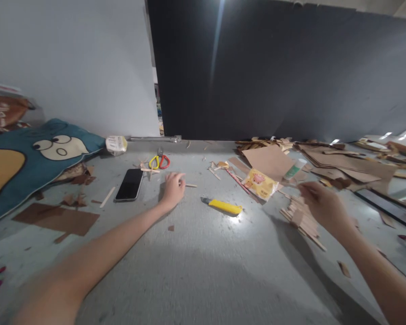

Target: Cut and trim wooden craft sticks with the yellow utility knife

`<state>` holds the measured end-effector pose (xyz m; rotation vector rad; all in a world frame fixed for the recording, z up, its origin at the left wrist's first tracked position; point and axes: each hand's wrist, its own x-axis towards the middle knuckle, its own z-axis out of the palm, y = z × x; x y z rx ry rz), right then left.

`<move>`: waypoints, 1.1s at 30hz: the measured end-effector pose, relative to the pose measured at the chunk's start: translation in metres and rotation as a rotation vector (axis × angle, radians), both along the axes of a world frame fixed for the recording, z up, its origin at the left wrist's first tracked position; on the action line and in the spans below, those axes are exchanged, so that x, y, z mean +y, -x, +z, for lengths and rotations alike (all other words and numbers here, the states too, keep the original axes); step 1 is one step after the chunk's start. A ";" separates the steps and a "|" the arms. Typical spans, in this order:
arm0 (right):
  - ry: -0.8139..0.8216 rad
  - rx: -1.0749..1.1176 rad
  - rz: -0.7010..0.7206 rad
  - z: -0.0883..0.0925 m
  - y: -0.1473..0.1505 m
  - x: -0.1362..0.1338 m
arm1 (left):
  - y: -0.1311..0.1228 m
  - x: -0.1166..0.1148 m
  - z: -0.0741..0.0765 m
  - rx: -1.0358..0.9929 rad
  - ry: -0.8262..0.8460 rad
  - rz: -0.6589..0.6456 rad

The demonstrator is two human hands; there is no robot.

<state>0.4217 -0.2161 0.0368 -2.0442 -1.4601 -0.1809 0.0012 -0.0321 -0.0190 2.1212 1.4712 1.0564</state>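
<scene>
My left hand (173,188) rests on the grey tabletop with its fingers curled. A thin wooden stick (191,185) juts out to the right from under its thumb side, and the grip on it is partly hidden. To its right lies a yellow utility knife (224,207), blade pointing left. My right hand (320,204), a little blurred, hovers over a pile of flat wooden sticks (301,217) with its fingertips pinched together. Whatever is between those fingertips, if anything, is too small to tell. Behind my left hand are scissors (159,161) with yellow and red handles.
Left of my left hand lies a phone (129,184), with brown cardboard (56,218) and a blue cushion (67,142) farther left. A yellow packet (260,183), a glue tube (295,169) and cardboard sheets (352,163) lie right. A dark panel (257,72) stands behind.
</scene>
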 end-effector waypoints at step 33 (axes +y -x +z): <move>0.098 0.791 0.709 -0.055 0.180 0.138 | -0.023 0.008 0.012 -0.348 0.385 -0.416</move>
